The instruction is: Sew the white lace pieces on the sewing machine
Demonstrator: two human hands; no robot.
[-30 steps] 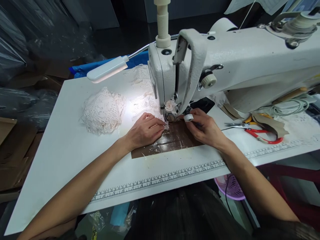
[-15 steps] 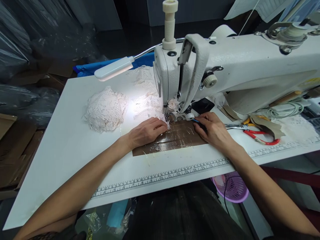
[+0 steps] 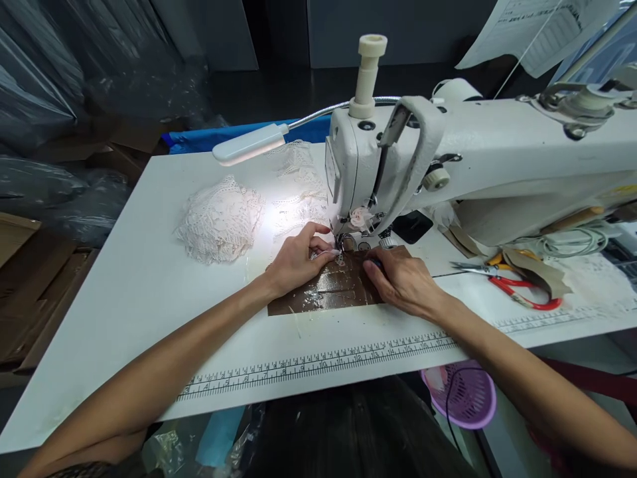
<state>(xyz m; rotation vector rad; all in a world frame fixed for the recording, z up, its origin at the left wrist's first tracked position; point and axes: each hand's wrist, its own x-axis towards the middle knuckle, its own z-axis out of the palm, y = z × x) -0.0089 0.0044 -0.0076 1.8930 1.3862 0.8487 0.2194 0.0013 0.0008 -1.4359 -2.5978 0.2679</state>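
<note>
Beside the needle of the white sewing machine [image 3: 343, 156], my left hand [image 3: 301, 259] pinches the edge of a small white lace piece [image 3: 340, 259]. My right hand [image 3: 403, 279] is just right of the presser foot, its fingers curled round a small dark-blue tool [image 3: 377, 263] that is mostly hidden. Both hands rest over a shiny brown sheet [image 3: 333, 295] taped on the table below the needle. More lace trim [image 3: 298, 186] lies behind my left hand, under the lamp's light.
A heap of white lace [image 3: 221, 219] lies on the white table [image 3: 164, 279] at left. Red-handled scissors [image 3: 525, 292] sit at right, by brown scraps and a coiled cable [image 3: 577, 236]. A lamp [image 3: 251, 143] hangs over the lace. A ruler strip [image 3: 318, 364] runs along the front edge.
My right hand has moved left, closer to the needle, carrying the blue tool. My left hand has turned and lifted from lying flat into a pinch on the lace. The view has shifted slightly.
</note>
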